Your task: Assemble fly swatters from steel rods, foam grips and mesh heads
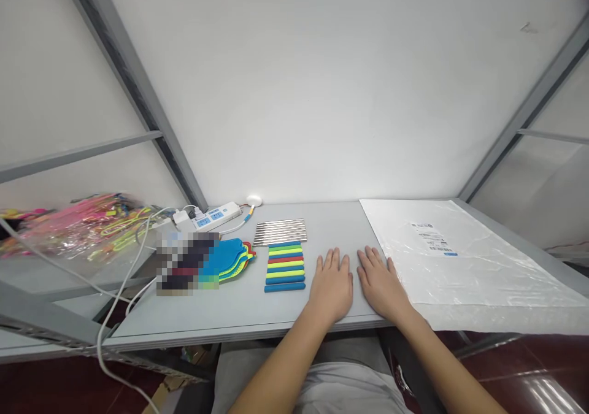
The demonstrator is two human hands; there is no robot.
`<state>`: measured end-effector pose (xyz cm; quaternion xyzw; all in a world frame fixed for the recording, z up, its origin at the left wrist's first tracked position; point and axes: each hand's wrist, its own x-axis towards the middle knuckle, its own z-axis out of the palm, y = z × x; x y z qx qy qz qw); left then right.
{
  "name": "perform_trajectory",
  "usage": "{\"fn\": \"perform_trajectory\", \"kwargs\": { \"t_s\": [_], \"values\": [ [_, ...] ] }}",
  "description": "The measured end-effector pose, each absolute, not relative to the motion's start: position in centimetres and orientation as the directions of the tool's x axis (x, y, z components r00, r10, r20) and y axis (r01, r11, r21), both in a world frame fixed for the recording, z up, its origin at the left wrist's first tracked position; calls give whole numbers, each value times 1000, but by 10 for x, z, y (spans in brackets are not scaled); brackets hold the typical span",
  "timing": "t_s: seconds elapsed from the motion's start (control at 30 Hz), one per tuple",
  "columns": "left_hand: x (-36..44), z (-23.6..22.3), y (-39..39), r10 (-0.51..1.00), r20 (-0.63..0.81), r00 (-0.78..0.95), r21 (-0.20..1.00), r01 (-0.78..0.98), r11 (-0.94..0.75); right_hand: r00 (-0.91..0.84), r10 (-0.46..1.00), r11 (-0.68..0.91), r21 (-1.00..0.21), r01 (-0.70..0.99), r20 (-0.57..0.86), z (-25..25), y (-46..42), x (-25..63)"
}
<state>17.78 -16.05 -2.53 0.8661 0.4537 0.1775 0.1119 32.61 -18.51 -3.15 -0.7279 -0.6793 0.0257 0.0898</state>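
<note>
- Tubes (285, 260) in blue, green, yellow and red lie side by side in a column on the table (202, 323), left of your left hand (332, 286); take them as the landmark. Their close, parallel order probably makes them easy to count and pick singly; the nearest blue one sits slightly apart.
- Your left hand rests palm down just right of the tubes, fingers a little spread and gripping nothing. It is the nearer hand to them, without touching.
- Your right hand (385, 288) lies flat farther right of the tubes, fingers a little apart, also gripping nothing. Both palms seem set down simply to rest, leaving the tubes in plain sight.
- Metal rods (280, 232) lie just behind the tubes, lined up the same way, likely so the two sets stay separate yet within your reach.
- Flat coloured pieces (226, 256) overlap in a stack left of the tubes, perhaps to save room; a pixelated patch hides part of them.
- White plastic sheeting (460, 273) with a label (435, 239) spreads well right of the tubes, beside your right hand. You have a power strip (217, 216) behind and left of the tubes.
</note>
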Motion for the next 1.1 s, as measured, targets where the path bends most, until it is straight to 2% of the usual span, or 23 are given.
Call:
{"fn": "perform_trajectory", "kwargs": {
  "t_s": [0.37, 0.87, 0.93, 1.0, 1.1],
  "values": [
    [160, -14, -168, 777, 173, 605, 343, 702, -624, 35, 995, -13, -221, 975, 94, -28, -187, 329],
    [150, -5, -179, 762, 272, 588, 459, 616, -640, -26, 983, 73, -253, 965, 182, -43, -184, 338],
    [143, 1, -183, 744, 319, 588, 492, 568, -659, -27, 981, 76, -254, 964, 191, -45, -184, 338],
    [126, 5, -187, 713, 424, 558, 540, 476, -694, -29, 980, 79, -253, 964, 197, -47, -184, 339],
    [83, 3, -193, 747, 580, 324, 645, 378, -664, -26, 979, 77, -249, 965, 201, -47, -185, 339]
  ]
}}
